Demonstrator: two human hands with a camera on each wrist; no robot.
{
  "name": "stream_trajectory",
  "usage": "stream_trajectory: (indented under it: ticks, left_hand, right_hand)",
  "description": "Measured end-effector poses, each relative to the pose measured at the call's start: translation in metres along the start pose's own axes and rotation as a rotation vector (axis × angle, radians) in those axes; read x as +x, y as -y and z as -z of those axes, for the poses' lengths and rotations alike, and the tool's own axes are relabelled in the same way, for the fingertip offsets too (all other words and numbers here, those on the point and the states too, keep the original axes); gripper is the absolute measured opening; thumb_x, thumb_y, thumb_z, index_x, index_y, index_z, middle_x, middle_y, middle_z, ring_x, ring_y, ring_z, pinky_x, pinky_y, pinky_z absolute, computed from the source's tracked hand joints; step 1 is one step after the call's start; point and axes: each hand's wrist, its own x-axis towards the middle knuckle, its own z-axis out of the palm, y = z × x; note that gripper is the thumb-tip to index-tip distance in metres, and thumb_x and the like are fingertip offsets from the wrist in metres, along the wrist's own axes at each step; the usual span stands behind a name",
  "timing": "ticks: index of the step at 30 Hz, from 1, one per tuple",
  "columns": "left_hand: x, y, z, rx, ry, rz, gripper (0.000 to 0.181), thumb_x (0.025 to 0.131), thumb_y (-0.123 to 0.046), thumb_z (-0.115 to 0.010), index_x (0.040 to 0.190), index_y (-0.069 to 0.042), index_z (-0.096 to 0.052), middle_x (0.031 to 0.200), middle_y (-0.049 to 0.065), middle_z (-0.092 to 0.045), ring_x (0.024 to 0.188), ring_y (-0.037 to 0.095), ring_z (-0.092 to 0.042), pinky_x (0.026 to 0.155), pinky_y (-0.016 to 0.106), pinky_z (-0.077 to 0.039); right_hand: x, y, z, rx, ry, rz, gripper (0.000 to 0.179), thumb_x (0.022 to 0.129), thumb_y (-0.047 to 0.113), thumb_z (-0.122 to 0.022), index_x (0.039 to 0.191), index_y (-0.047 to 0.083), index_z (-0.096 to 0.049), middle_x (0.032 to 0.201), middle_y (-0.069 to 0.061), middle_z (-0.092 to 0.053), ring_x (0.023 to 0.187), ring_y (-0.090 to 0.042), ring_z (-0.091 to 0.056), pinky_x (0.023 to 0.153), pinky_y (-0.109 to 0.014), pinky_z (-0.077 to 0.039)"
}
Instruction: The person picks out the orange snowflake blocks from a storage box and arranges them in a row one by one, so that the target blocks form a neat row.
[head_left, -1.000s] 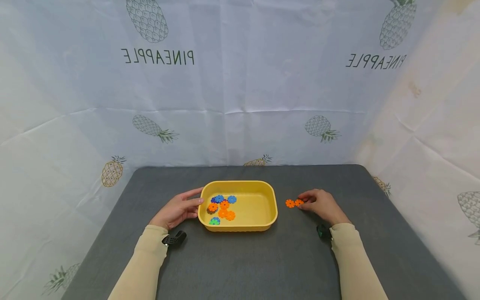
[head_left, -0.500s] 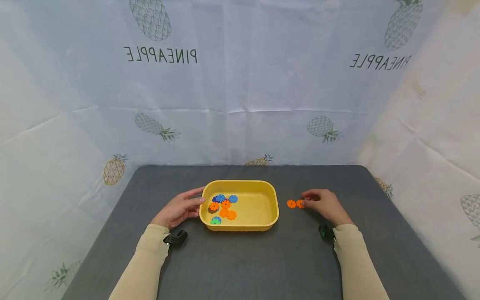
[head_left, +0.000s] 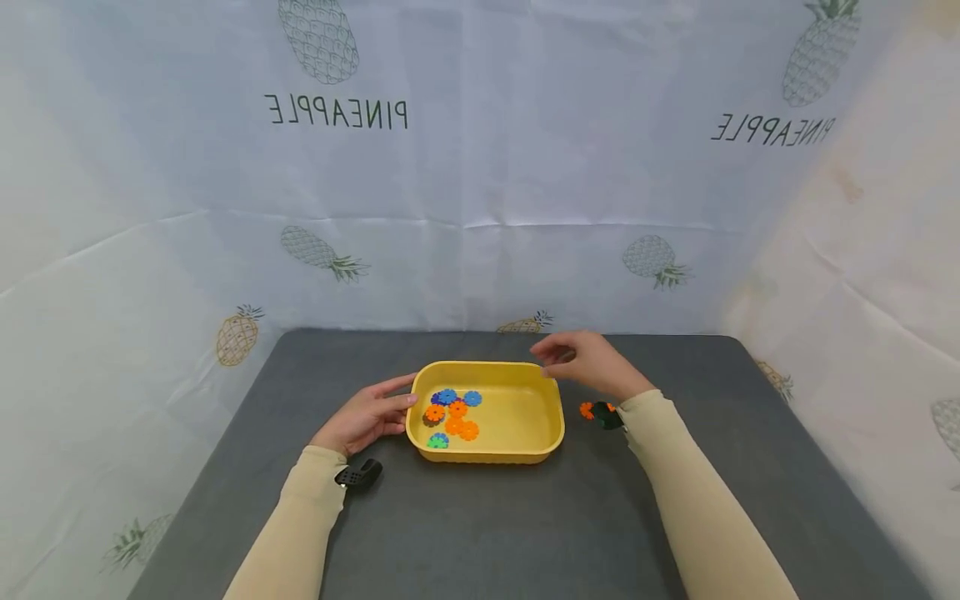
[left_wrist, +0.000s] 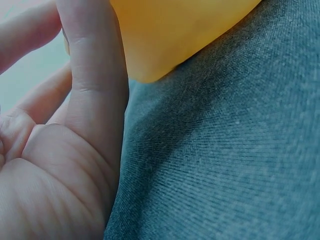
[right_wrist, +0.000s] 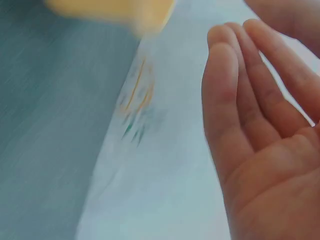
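While the left hand [head_left: 367, 417] holds the left end of the yellow tray [head_left: 487, 457], thumb over the rim, the right hand [head_left: 588, 360] has left the orange disc pair [head_left: 587, 410] and swung to the tray's far right corner. Half a second ago its fingers were on that pair; now the pair is out of its grasp. Probably means the pair is parked and the right hand is freed up, my read only. Right wrist view shows palm and fingers with no piece in them; in head view they curve loosely. Whether they touch the rim, can't tell.

Pair sits on the gray table [head_left: 480, 533], just off the tray's right edge, nearer the table's front edge than the right hand. Dark green wrist device [head_left: 606, 415] covers most of its right disc. Joined or merely touching: can't tell.

Other discs all lie toward the tray's left end, by the left hand: blue discs [head_left: 472, 398] toward the far edge, loose orange discs [head_left: 469, 431] mid-depth, green disc [head_left: 438, 443] near the front left corner.
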Motion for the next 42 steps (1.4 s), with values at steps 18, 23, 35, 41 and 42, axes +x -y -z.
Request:
stream_trajectory:
  ticks: [18,23,35,41,42]
  left_hand:
    - [0.003,0.001,0.002,-0.011,0.004,0.005,0.074,0.104,-0.032,-0.075,0.168,-0.020,-0.041,0.108,0.004,-0.071,0.082,0.014,-0.068,0.079,0.024,-0.064]
    - [0.005,-0.001,0.002,-0.024,0.012,0.009,0.073,0.104,-0.030,-0.075,0.168,-0.020,-0.042,0.108,0.005,-0.072,0.082,0.014,-0.069,0.079,0.024,-0.064]
    - [0.005,-0.006,0.001,-0.028,0.022,0.001,0.076,0.103,-0.030,-0.076,0.169,-0.019,-0.040,0.106,0.005,-0.073,0.082,0.013,-0.070,0.078,0.025,-0.064]
    - [0.005,-0.005,0.001,-0.036,0.026,0.003,0.076,0.103,-0.029,-0.076,0.169,-0.018,-0.040,0.107,0.006,-0.073,0.081,0.013,-0.069,0.077,0.025,-0.064]
    - [0.005,-0.005,0.001,-0.036,0.025,0.004,0.076,0.103,-0.029,-0.076,0.169,-0.018,-0.040,0.107,0.005,-0.073,0.081,0.013,-0.069,0.077,0.024,-0.064]
  right_hand:
    - [0.077,0.045,-0.090,-0.107,0.525,0.148,0.029,0.093,0.005,-0.085,0.120,0.011,-0.080,0.114,-0.001,-0.079,0.100,-0.013,-0.069,0.095,-0.029,-0.061]
    - [0.079,0.044,-0.099,-0.129,0.550,0.146,0.026,0.091,0.005,-0.085,0.114,0.015,-0.082,0.108,0.004,-0.077,0.097,-0.013,-0.067,0.092,-0.028,-0.059]
    - [0.077,0.042,-0.107,-0.224,0.557,0.180,0.023,0.089,0.013,-0.090,0.108,0.020,-0.079,0.101,0.003,-0.069,0.093,-0.013,-0.060,0.087,-0.025,-0.055]
    - [0.076,0.042,-0.111,-0.254,0.548,0.194,0.026,0.086,0.019,-0.094,0.106,0.020,-0.076,0.098,0.003,-0.067,0.091,-0.012,-0.059,0.085,-0.024,-0.054]
    - [0.076,0.042,-0.112,-0.257,0.547,0.199,0.026,0.086,0.020,-0.094,0.105,0.020,-0.076,0.097,0.003,-0.067,0.090,-0.012,-0.059,0.084,-0.024,-0.054]
